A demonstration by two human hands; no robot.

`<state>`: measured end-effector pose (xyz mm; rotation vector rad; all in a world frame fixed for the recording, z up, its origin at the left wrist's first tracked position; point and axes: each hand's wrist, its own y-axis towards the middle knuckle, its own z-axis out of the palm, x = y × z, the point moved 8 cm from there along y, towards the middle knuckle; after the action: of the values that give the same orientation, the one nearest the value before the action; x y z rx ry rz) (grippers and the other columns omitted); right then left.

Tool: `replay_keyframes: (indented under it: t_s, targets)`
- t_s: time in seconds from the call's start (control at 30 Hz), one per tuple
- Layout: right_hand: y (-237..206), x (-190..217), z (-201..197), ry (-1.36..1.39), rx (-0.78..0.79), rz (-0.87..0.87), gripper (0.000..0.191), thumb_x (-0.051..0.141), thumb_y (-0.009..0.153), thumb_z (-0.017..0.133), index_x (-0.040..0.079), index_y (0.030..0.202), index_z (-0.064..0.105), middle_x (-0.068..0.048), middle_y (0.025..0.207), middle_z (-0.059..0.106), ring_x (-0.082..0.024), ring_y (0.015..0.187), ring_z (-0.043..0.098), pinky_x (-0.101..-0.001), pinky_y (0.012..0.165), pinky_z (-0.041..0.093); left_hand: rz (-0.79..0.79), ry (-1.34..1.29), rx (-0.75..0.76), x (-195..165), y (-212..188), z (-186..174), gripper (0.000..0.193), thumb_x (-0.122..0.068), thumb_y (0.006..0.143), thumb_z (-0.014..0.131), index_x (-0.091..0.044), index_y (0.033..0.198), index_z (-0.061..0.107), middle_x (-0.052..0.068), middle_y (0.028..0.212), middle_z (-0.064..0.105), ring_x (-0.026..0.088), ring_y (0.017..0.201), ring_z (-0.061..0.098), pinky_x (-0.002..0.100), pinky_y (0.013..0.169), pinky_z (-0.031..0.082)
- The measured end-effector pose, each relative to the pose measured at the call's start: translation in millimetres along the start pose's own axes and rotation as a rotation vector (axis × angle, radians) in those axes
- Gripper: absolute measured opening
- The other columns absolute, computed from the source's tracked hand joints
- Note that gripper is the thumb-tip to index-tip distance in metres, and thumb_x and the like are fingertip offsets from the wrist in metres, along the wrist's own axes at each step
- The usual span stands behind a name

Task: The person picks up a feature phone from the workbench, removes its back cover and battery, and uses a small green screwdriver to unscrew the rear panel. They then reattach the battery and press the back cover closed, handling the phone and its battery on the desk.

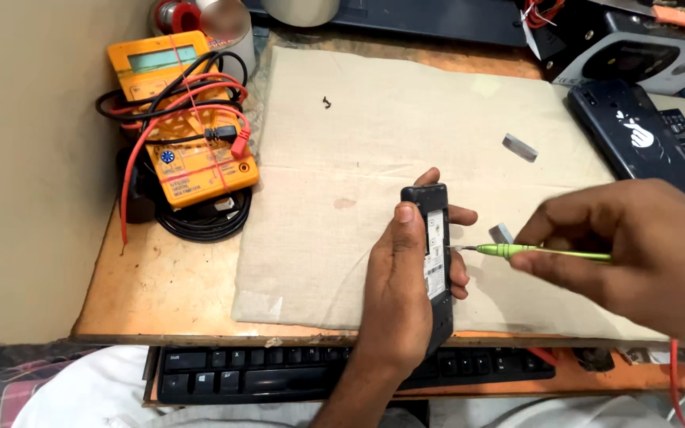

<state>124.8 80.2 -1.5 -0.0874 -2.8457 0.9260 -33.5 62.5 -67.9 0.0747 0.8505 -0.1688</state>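
Small black phone [435,261], slim, held on edge over the beige cloth mat [374,143], near its front edge, w/ back cover off: open back shows a white label strip inside a dark frame. Left hand [402,277] wraps it from the left, thumb up along the near edge, fingertips curling round the far side; grip closed on the phone. Right hand [636,254] pinches a thin green screwdriver [541,252], grip closed on its shaft; metal tip meets the phone's right side approx. mid-height.

Counts: 1 phone in hand, 1 screwdriver. 2 small grey blocks on the mat, one [519,147] further back, one [501,233] just behind the screwdriver tip. 1 tiny dark bit [327,101] near the mat's far part. 1 orange multimeter [180,119] on the desk [160,277] at left, w/ red & black leads coiled over it. 1 dark phone cover [636,139] at right. 1 black keyboard [279,372] below the desk edge.
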Motion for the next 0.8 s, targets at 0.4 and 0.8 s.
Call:
replay_keyframes:
  t_s: [0.4, 0.8]
  targets:
    - [4.5, -17.4, 4.1, 0.03, 0.13, 0.161, 0.035, 0.038, 0.1, 0.065, 0.004, 0.098, 0.076, -0.009, 0.053, 0.055, -0.018, 0.042, 0.04, -0.0356, 0.045, 0.038, -0.017, 0.126, 0.014, -4.5, -4.0, 5.4, 0.074, -0.053, 0.107, 0.022, -0.003, 0.16, 0.036, 0.015, 0.114, 0.067, 0.007, 0.069, 0.059, 0.024, 0.059, 0.056]
    - [-11.8, -15.3, 4.9, 0.37, 0.082, 0.29, 0.055, 0.051, 0.103, 0.057, -0.001, 0.092, 0.071, -0.013, 0.054, 0.048, -0.023, 0.042, 0.031, -0.0406, 0.044, 0.027, -0.001, 0.071, 0.004, -10.7, -7.8, 10.1, 0.073, -0.052, 0.107, 0.022, -0.003, 0.161, 0.033, 0.014, 0.113, 0.065, 0.008, 0.07, 0.057, 0.025, 0.059, 0.055]
